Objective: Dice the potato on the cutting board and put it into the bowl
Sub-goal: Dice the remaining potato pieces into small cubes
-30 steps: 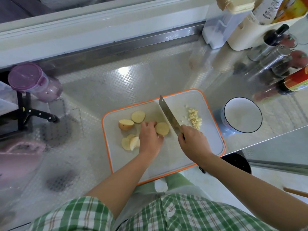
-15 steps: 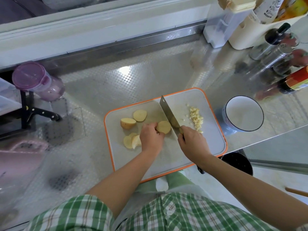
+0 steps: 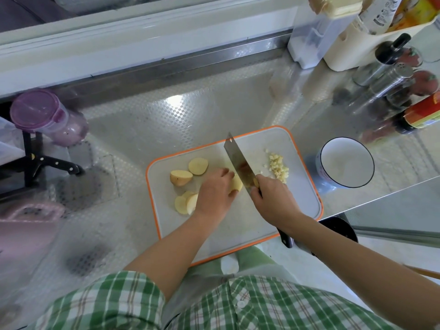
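Most of the job lies ahead of you, judging by how things sit now. Your desk (image 3: 166,120) is a broad sheet of embossed steel, checker-textured and glaring under the light. On it lies the cutting board (image 3: 302,206), a pale grey plastic rectangle with rounded corners and an orange rim. Just beside its right edge stands the bowl (image 3: 346,164), round, white and glazed, with a dark line on the lip; nothing shows inside it, so the transfer is not yet begun. Your left hand (image 3: 214,194) curls its fingers over a potato chunk (image 3: 237,184) near the board's middle and pins it down. Your right hand (image 3: 273,201) is wrapped firmly round the dark handle of the cleaver (image 3: 238,160), whose wide, flat steel blade stands right against the chunk's right side; whether the edge has bitten in, you cannot tell from here. Left of your holding hand wait uncut pieces: a skin-on half (image 3: 180,177), tan outside and pale yellow on its smooth cut face, a rounded slice (image 3: 198,166) just beyond it, and two wedges (image 3: 185,203) leaning together by your wrist. Smallest of all, one little heap of dice (image 3: 278,167), pale rough cubes with a few strays, sits between blade and bowl.
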Demonstrator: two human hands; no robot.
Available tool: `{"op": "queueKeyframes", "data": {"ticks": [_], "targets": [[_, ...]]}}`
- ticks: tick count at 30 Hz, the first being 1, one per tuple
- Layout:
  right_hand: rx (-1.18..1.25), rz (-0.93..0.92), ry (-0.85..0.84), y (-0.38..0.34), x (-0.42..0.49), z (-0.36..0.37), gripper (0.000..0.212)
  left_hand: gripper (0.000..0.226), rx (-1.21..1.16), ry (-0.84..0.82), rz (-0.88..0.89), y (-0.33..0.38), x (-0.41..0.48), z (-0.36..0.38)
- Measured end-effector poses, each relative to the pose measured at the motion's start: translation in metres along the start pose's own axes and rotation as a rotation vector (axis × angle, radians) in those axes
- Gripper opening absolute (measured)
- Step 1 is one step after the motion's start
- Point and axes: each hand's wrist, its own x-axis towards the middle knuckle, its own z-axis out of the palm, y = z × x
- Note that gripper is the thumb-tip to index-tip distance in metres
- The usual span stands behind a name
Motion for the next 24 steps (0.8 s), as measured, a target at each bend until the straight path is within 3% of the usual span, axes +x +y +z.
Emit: {"op": "queueKeyframes", "data": {"ticks": [4,9,15,24], "targets": [[-0.01,0.02,-0.011,-0.002,0.002,0.004,0.026,0.022,0.094,-0.007,0.058,-0.004,0.001,0.004],[-0.023,0.031,-0.047,-0.001,0.0,0.007,0.019,0.025,0.186,0.011,0.145,-0.004,0.003,0.005],[0.024,0.038,-0.06,0.001,-0.001,0.015,0.031,0.026,0.215,-0.021,0.117,-0.006,0.006,0.012],[0.053,0.04,-0.019,0.007,-0.003,0.032,0.017,0.014,0.173,-0.061,0.081,-0.009,0.006,0.014]]}}
